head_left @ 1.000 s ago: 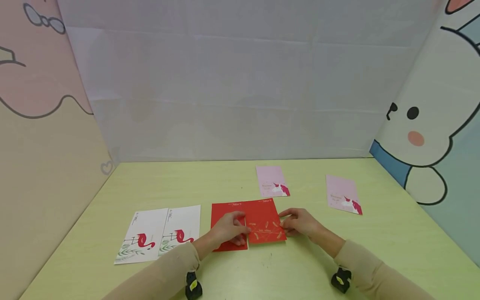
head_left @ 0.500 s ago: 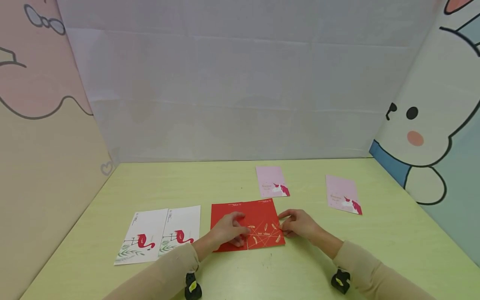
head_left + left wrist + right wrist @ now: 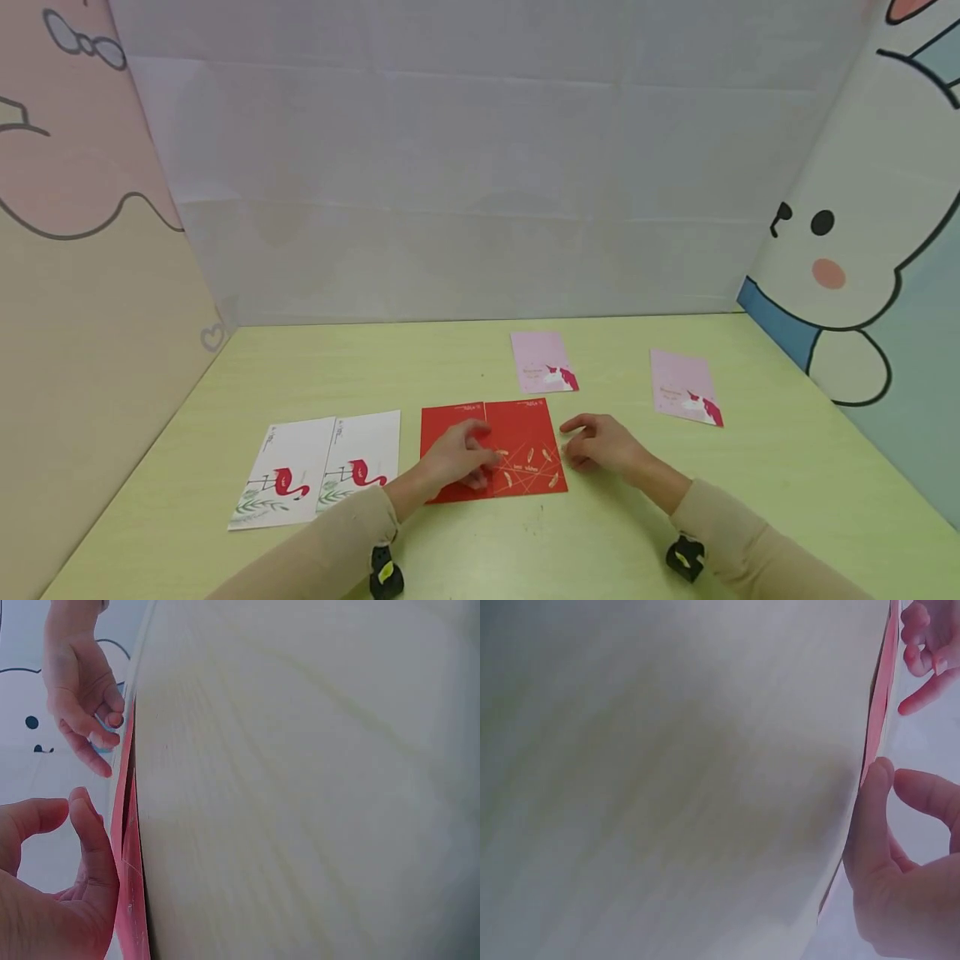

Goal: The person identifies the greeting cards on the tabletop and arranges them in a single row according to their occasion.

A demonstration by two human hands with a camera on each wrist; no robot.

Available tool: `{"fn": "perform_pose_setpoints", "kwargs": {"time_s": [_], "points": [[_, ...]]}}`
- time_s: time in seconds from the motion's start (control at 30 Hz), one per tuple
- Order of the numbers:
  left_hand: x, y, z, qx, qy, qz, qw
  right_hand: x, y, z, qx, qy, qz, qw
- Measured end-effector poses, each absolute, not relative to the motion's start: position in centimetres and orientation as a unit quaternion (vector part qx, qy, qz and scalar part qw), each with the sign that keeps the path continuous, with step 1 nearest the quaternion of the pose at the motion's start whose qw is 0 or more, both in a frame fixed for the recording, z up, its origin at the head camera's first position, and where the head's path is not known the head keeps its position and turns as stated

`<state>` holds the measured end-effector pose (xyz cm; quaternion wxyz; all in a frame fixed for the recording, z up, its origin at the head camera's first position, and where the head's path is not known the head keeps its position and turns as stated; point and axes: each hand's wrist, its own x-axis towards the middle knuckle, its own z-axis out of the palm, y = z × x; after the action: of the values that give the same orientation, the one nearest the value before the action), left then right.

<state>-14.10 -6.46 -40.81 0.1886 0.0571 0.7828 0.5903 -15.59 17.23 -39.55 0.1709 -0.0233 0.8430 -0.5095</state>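
— Where are the two flat red paper envelopes [image 3: 491, 450]?

— Side by side, edges touching, on the pale green table [image 3: 787, 467], between the white flamingo envelopes [image 3: 322, 467] and the pink ones [image 3: 542, 362].

— And the hands?

— The left hand [image 3: 453, 457] rests loosely curled fingers on them. The right hand [image 3: 603, 443] sits just beside their right edge, fingers relaxed, gripping nothing.

two flamingo cards [image 3: 318, 469], two pink cards [image 3: 542, 362]

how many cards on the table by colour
white flamingo cards: 2
red cards: 2
pink cards: 2
total: 6
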Motion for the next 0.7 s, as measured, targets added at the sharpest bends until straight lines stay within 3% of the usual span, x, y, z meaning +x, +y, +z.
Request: {"fn": "perform_pose_setpoints", "kwargs": {"time_s": [0.4,0.7], "points": [[-15.2,-4.0,-39.6,0.058,0.764,0.621,0.164,-17.6,22.1,-36.9,-0.019,0.814,-0.557,0.164],[-16.5,-0.9,-38.4,0.057,0.728,0.663,0.163,-18.2,26.9,-35.0,-0.039,0.801,-0.588,0.109]]}}
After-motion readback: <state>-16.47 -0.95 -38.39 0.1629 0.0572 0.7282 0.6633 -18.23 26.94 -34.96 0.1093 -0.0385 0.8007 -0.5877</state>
